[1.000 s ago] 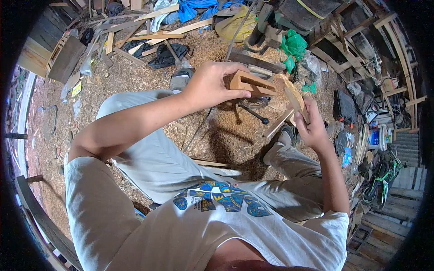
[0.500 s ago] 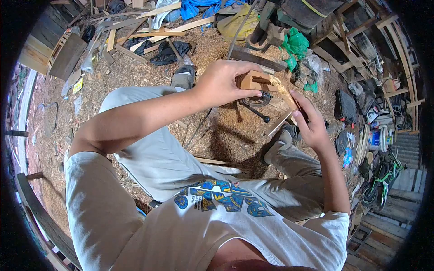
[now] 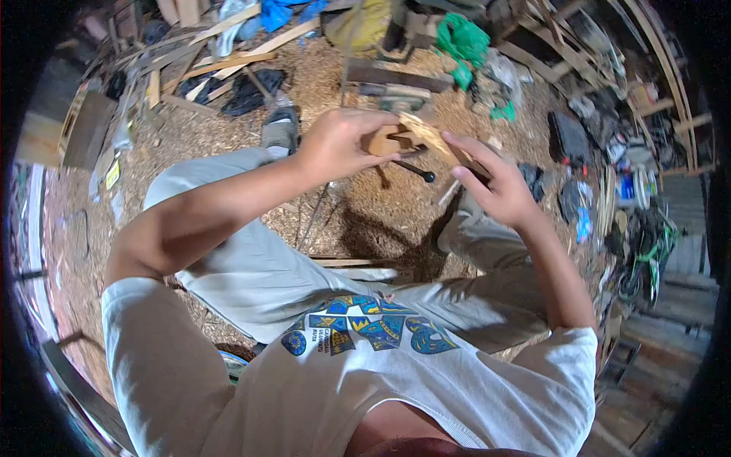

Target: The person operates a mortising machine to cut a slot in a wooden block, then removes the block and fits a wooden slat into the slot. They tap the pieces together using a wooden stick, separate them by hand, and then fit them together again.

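My left hand (image 3: 339, 142) grips the near-left end of a brown wooden piece (image 3: 425, 135), thumb below and fingers over the top. A dark slot or notch shows in that end, and a pale, rough edge runs along the upper side. At the other end, my right hand (image 3: 493, 180) is closed around the darker part, thumb and fingers on opposite sides. The wood is held up in front of me, above the shavings. Just beneath it in this view sticks out a metal rod with a black knob (image 3: 429, 177).
Wood shavings (image 3: 365, 221) cover the ground between my legs. Planks (image 3: 228, 65) and a black bag (image 3: 263, 90) lie at the far left. Beyond my hands are a dark beam (image 3: 400, 76) and a green plastic bag (image 3: 462, 38). To the right stands a green bicycle (image 3: 647, 263).
The view has shifted, and both hands sit further left in it. The wooden piece has been turned, so its pale edge now faces me more and the slot shows less.
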`<act>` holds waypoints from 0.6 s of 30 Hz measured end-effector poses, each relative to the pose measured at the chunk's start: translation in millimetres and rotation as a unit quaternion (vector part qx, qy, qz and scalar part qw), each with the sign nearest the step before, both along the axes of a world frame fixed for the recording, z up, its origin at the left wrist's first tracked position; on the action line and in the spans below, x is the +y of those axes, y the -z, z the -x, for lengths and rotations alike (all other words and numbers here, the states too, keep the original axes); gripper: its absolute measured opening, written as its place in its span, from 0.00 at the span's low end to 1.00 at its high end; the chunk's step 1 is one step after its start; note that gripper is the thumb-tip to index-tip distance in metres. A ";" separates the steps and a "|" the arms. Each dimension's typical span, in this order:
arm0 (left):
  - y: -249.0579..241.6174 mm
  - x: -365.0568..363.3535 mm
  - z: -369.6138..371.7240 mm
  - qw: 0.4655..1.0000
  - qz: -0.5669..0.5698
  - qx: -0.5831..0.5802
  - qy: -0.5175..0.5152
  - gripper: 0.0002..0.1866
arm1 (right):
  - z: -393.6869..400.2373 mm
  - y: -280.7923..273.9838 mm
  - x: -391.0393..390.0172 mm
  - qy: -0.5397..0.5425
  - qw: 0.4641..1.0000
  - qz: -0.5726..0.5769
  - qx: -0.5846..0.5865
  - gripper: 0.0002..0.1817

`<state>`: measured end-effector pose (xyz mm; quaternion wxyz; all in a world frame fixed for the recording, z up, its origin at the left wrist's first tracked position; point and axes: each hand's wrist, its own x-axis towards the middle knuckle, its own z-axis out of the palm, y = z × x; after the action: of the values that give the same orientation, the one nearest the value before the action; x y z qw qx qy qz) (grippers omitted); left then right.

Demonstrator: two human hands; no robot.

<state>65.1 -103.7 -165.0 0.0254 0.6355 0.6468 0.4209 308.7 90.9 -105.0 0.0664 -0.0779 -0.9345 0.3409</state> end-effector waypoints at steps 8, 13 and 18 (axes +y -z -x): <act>9.4 -0.4 -5.4 0.998 0.037 -0.040 -0.012 0.34 | -4.3 0.6 -7.1 0.022 0.996 0.082 -0.041 0.23; 10.1 -1.9 -6.5 0.996 0.078 -0.033 -0.016 0.36 | -7.3 6.3 -1.6 -0.011 0.999 0.017 -0.046 0.23; 13.8 0.0 -8.0 0.992 0.120 -0.024 -0.010 0.36 | -7.3 9.4 -0.1 -0.016 0.998 -0.008 -0.054 0.23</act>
<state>73.0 -103.7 -178.8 0.1124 0.6111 0.6982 0.3557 315.9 90.8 -114.4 0.0108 -0.0808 -0.9406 0.3295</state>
